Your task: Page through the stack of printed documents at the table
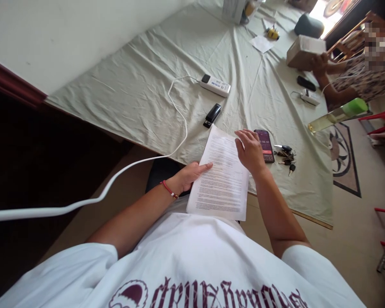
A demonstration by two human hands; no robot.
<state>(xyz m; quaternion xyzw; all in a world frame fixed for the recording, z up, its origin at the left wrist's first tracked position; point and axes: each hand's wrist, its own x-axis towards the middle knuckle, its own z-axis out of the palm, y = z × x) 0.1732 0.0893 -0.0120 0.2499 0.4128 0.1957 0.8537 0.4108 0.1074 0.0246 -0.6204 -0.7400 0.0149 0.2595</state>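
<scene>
A stack of printed sheets [221, 179] rests on the table's near edge and reaches back toward my body. My left hand [192, 174] grips its left side, thumb on top and the other fingers hidden underneath. Over the upper right part of the pages is my right hand [250, 149], fingers apart and bent, holding nothing; whether it touches the paper I cannot tell. Just past the top of the sheets lies a black stapler [212, 115]. A phone [265, 146] with a lit timer screen lies beside my right hand, and a bunch of keys [287, 156] sits right of it.
A white power bank [215, 85] trails a white cable [179, 115] across the cloth-covered table [141, 90] to the left. At the far right another person's hands [321, 64] hold a box [304, 51]. A green-capped bottle [336, 114] is near the right edge.
</scene>
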